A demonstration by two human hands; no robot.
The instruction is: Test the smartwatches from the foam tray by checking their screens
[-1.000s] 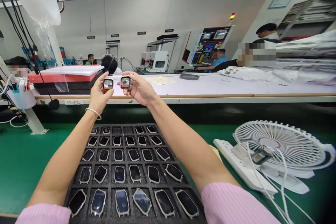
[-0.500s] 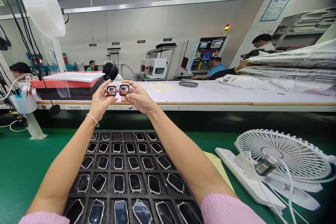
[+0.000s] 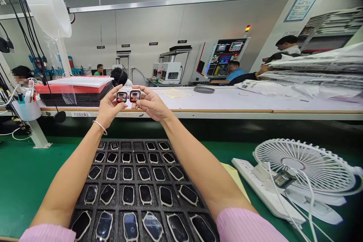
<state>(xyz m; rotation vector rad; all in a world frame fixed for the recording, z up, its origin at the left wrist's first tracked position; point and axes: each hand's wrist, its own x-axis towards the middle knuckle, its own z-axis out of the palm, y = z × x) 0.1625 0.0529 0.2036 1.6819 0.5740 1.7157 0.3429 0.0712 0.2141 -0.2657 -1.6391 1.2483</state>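
Holding up one watch [image 3: 121, 97] apiece, left of centre, left hand [image 3: 108, 110] and right hand [image 3: 153, 104] pinch with closed fingers; moving likely demands steadiness.

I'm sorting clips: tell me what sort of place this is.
Probably an electronics factory or workshop: a foam tray holds rows of watch-like devices, and the background has a machine with lit screens and a signal light.

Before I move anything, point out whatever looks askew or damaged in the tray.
In the nearest row of the tray, the fourth watch from the left sits twisted in its cell, while the third watch lies nearly straight. Several others lie askew too. No clear damage shows.
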